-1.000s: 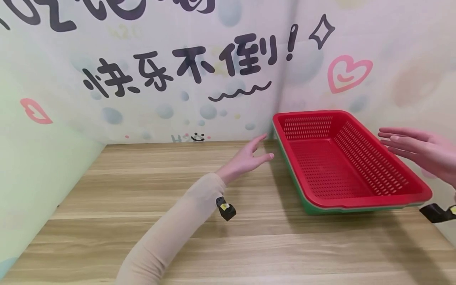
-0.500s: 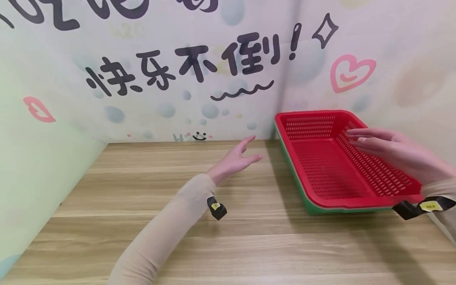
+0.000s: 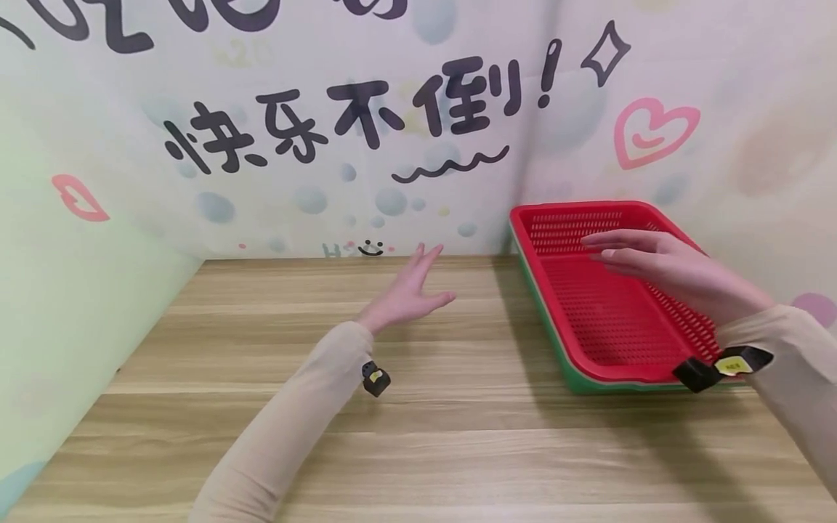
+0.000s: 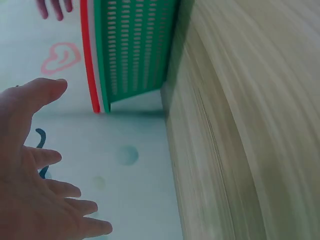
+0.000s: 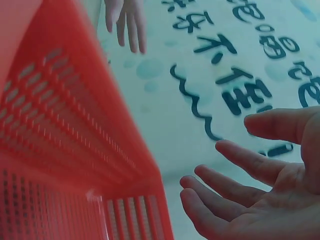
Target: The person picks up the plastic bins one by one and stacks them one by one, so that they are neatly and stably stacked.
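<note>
A red perforated plastic basket (image 3: 604, 323) sits nested in a green one (image 3: 578, 384) at the right of the wooden table. Between their rims a thin pale rim (image 4: 95, 60) shows in the left wrist view. Above the red basket's inside hovers my right hand (image 3: 676, 272), fingers extended to the left and holding nothing. My left hand (image 3: 405, 296) is over the table, left of the baskets and apart from them, its fingers spread and thumb out. In the right wrist view the right palm (image 5: 265, 200) faces the red basket's edge without touching it.
A wooden table (image 3: 425, 450) spreads under both arms. Behind it hangs a pale cloth (image 3: 314, 65) with black lettering and bubbles. A light green wall surface (image 3: 72, 305) stands at the left. The baskets' far end is close to the cloth.
My right hand has moved left from beyond the basket's right rim to over its inside. My left hand has drawn left, away from the baskets. The baskets stay in place.
</note>
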Tool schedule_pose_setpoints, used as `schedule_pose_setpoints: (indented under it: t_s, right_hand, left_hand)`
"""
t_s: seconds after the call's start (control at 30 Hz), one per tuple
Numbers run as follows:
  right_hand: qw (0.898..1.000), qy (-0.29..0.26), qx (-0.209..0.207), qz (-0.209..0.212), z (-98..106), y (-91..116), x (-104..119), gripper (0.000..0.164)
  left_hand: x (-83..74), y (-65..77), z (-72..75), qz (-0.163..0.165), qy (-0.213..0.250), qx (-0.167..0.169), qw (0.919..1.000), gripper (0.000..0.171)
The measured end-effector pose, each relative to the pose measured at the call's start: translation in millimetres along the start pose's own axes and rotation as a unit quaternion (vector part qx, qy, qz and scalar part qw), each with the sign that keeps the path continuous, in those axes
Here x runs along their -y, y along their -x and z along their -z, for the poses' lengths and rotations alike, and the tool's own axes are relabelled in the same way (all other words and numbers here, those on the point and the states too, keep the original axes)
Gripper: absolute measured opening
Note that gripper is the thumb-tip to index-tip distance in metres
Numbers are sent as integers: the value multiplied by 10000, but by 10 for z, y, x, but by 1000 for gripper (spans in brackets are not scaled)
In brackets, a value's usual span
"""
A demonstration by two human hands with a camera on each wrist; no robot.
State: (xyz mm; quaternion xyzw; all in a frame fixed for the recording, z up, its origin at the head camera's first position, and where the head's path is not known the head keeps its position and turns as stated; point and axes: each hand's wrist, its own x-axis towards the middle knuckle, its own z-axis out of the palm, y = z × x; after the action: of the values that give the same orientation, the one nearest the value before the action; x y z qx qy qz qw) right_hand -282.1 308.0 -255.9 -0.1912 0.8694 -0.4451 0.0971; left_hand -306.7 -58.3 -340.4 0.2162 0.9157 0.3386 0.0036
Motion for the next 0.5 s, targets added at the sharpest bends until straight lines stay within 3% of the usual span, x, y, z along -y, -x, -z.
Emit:
schedule_pose_setpoints:
  t_s: [0.23,0.5]
  right_hand:
    - [9996,168,217,-37,-261,-131,241,50]
    - [9977,108,668,68,-568,-318,410,51]
  left_hand:
    - [184,73,40,87,-1236,67,9923,85]
    - [351,130,50,422,-1841,-9,9820,85]
